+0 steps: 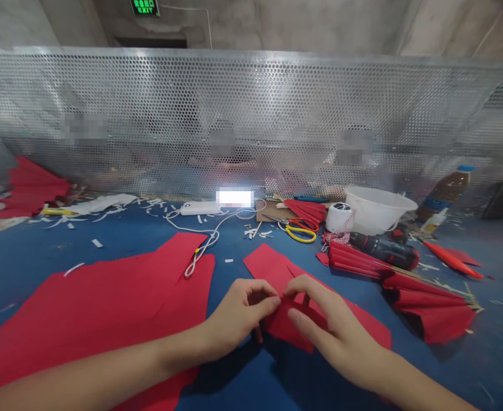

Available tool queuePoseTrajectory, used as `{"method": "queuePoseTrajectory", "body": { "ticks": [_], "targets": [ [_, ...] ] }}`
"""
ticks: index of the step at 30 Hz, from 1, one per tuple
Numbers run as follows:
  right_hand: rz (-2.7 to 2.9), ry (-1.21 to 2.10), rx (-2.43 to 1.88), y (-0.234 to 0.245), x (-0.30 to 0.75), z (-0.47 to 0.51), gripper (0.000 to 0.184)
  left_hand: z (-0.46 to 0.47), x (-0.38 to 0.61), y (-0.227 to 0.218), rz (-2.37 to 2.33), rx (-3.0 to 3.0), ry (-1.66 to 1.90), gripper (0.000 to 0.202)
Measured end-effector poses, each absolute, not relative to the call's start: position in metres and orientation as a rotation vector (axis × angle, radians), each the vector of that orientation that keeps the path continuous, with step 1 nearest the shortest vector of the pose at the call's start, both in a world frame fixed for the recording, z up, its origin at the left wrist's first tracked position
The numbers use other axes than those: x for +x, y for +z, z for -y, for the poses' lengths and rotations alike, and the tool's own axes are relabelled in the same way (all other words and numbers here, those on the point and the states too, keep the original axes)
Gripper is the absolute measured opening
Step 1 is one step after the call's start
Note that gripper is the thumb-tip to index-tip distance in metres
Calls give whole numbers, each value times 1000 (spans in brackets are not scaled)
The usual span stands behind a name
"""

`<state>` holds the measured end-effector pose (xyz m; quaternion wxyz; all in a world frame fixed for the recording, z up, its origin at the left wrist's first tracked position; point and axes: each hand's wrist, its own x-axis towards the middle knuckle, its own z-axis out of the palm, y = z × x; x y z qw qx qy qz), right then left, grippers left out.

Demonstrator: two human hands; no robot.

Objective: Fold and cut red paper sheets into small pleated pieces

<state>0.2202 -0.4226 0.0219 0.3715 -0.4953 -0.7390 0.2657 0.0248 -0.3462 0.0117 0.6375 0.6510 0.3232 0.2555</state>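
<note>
Left hand and right hand, fingers curled, pinch a creased red paper sheet on the blue desk; a pleated red paper fan lies already folded near the right edge.

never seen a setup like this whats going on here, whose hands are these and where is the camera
There is no machine here. These are a person's own two bare hands, and the picture comes from a camera worn on that person's head, looking forward and down. The left hand and right hand are both pinching a sheet of red paper on a blue work surface. A larger red sheet lies to the left. Farther off are yellow-handled scissors, a cordless drill, a white plastic basin and a pleated red paper fan on thin sticks. A perforated metal screen stands behind everything.
</note>
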Motion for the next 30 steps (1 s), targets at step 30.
{"method": "queuePoseTrajectory", "body": {
  "ticks": [30],
  "targets": [
    [2218,-214,-1539,32,201,191,27,345,27,9,-778,1730,566,22]
  ]
}}
